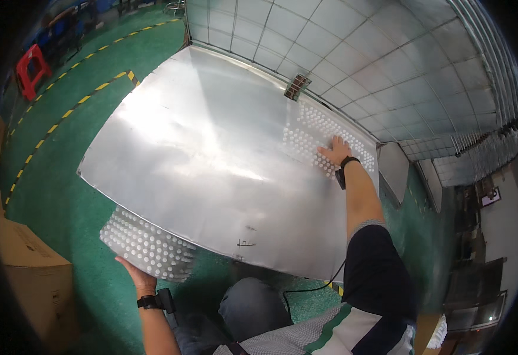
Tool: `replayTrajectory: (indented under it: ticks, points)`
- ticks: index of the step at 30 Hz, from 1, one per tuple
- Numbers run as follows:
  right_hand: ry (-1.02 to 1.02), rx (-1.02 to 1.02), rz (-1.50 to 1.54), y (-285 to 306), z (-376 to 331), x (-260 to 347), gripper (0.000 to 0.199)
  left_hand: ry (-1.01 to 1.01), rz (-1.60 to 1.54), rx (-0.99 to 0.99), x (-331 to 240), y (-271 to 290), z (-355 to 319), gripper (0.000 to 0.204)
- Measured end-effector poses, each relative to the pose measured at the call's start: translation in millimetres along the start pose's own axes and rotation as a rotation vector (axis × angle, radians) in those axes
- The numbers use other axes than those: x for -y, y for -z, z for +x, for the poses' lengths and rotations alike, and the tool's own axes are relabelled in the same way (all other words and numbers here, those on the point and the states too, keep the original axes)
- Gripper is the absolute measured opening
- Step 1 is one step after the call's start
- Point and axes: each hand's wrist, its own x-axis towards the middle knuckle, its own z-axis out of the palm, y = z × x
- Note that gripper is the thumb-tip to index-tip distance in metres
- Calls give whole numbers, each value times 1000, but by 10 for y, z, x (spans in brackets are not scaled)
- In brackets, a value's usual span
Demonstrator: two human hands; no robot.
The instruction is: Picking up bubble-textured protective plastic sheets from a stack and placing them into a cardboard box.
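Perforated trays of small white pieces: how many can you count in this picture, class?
2. One tray sits at the table's near-left edge, held by the left hand; another lies far right under the right hand.

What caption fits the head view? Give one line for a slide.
Right hand flat on a tray of white caps on a steel table; left hand holds another tray at its near edge.

The floor (63, 177) is green and has a yellow and black striped line (63, 115) painted across it. A wall of white square tiles (389, 59) stands at the back. A small red plastic stool (32, 68) sits far off on the left. Brown cardboard boxes (31, 272) are stacked by the left edge. Bright light shines from above.
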Motion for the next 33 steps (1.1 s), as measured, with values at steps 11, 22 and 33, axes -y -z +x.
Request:
replayTrajectory:
  ticks: [11,22,33]
  points:
    - [573,-52,-26,233,-1006,2117,61,41,-54,77,286,-43,80,88]
    - [1026,-118,179,570,-1315,3066,66,107,-167,147,172,79,36,82]
    - [845,195,0,265,-2173,3295,88,75,-145,152,337,156,196,79]
